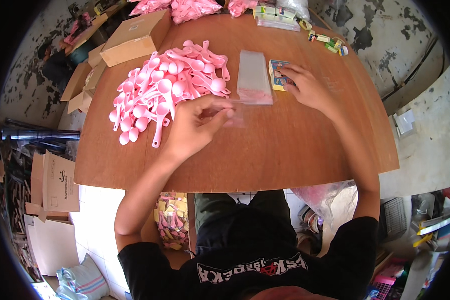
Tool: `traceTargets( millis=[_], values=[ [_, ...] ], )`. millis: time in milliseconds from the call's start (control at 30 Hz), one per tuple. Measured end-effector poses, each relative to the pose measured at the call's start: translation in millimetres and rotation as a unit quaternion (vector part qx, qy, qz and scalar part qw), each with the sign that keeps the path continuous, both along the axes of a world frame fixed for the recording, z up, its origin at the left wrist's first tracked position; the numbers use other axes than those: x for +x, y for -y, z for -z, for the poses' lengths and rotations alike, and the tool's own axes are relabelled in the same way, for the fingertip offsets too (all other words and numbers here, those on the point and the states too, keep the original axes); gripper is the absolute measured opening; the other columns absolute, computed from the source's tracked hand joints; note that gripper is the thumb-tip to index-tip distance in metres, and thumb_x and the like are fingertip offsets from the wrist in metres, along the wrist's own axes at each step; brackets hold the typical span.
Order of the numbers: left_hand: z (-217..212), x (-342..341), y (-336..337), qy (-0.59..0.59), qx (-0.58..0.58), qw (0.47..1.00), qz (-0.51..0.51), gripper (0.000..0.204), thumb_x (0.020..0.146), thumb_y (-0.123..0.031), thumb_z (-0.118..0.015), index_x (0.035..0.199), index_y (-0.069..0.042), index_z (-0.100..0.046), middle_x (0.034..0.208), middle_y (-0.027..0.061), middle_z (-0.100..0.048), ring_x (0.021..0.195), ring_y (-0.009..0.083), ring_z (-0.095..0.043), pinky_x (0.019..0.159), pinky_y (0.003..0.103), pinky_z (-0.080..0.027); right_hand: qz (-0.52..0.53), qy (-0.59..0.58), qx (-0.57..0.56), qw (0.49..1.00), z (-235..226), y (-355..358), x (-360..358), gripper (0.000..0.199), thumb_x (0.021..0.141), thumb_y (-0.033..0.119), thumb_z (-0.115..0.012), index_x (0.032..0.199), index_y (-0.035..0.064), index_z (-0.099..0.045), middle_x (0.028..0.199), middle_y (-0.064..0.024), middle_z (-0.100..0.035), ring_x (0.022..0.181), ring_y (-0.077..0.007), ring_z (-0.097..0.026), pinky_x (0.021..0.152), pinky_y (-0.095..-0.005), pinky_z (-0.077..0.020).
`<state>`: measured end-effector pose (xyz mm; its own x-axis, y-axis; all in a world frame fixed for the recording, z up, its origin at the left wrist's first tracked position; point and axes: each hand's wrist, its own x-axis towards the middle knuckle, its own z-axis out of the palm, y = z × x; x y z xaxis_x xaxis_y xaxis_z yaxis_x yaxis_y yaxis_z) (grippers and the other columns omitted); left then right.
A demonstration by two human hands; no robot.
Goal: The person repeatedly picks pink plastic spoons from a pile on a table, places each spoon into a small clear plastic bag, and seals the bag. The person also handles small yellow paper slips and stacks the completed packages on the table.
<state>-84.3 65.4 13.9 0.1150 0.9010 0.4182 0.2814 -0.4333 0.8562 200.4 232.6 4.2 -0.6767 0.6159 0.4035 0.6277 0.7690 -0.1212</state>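
My left hand [197, 125] pinches a small clear plastic bag [232, 120] between thumb and fingers, over the table just right of a heap of pink plastic spoons [157, 87]. My right hand [307, 87] rests its fingertips on a stack of small printed cards [277, 75], yellow and blue, with the thumb apart from the fingers. Between the two hands lies a stack of clear plastic bags [252, 75], its near end close to the bag in my left hand.
On the brown wooden table [275, 155], a cardboard box [135, 37] stands at the far left. Pink bagged goods [195, 10] lie along the far edge. Small yellow-green packs [330, 42] sit at the far right. Below the table, a carton [172, 220] holds packed pink items.
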Motion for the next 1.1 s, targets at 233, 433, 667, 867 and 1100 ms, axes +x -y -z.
traceTargets(
  millis=[233, 433, 667, 867, 1100],
  values=[
    [5, -2, 29, 0.177, -0.082, 0.979, -0.058, 0.015, 0.092, -0.009, -0.07, 0.105, -0.001, -0.071, 0.088, 0.0007, -0.072, 0.077, 0.0018, -0.059, 0.063, 0.019, -0.044, 0.05, -0.041, -0.142, 0.988, -9, 5, 2, 0.033, 0.081, 0.01, -0.074, 0.111, 0.0009, -0.069, 0.119, -0.0192, -0.066, 0.105, -0.0356, -0.065, 0.098, -0.0399, -0.0466],
    [9, -3, 27, 0.236, -0.16, 0.956, -0.065, 0.019, 0.093, -0.016, -0.071, 0.102, 0.0, -0.073, 0.087, 0.002, -0.072, 0.072, 0.0024, -0.057, 0.062, 0.018, -0.043, 0.038, -0.07, -0.124, 0.989, -14, 2, 9, 0.019, 0.082, 0.009, -0.075, 0.098, 0.0007, -0.073, 0.103, -0.0136, -0.072, 0.091, -0.0237, -0.07, 0.082, -0.0316, -0.0532],
    [7, 1, 26, 0.222, -0.195, 0.955, -0.018, 0.016, 0.091, -0.013, -0.071, 0.098, 0.001, -0.074, 0.085, 0.0043, -0.072, 0.078, 0.0053, -0.064, 0.069, 0.021, -0.049, -0.069, -0.426, -0.117, 0.894, -53, 95, -21, 0.018, 0.092, 0.011, -0.069, 0.1, -0.0042, -0.07, 0.09, -0.007, -0.071, 0.078, -0.0103, -0.065, 0.066, -0.0261, -0.0531],
    [6, 10, 33, 0.148, -0.166, 0.975, 0.0, 0.017, 0.092, -0.013, -0.07, 0.099, 0.002, -0.074, 0.084, 0.0031, -0.072, 0.075, 0.0039, -0.062, 0.066, 0.02, -0.049, -0.152, -0.415, -0.193, 0.876, -57, 114, -44, 0.015, 0.093, 0.01, -0.068, 0.099, -0.0039, -0.069, 0.089, -0.0077, -0.069, 0.078, -0.0099, -0.064, 0.068, -0.0247, -0.054],
    [8, 6, 37, 0.077, -0.164, 0.984, 0.006, 0.02, 0.092, -0.015, -0.071, 0.1, 0.003, -0.073, 0.08, 0.0017, -0.071, 0.072, 0.0032, -0.06, 0.065, 0.021, -0.048, -0.147, -0.298, -0.212, 0.919, -57, 107, -43, 0.012, 0.09, 0.007, -0.07, 0.098, -0.0015, -0.069, 0.085, -0.0053, -0.071, 0.074, -0.0073, -0.061, 0.066, -0.0234, -0.0465]
  ],
)
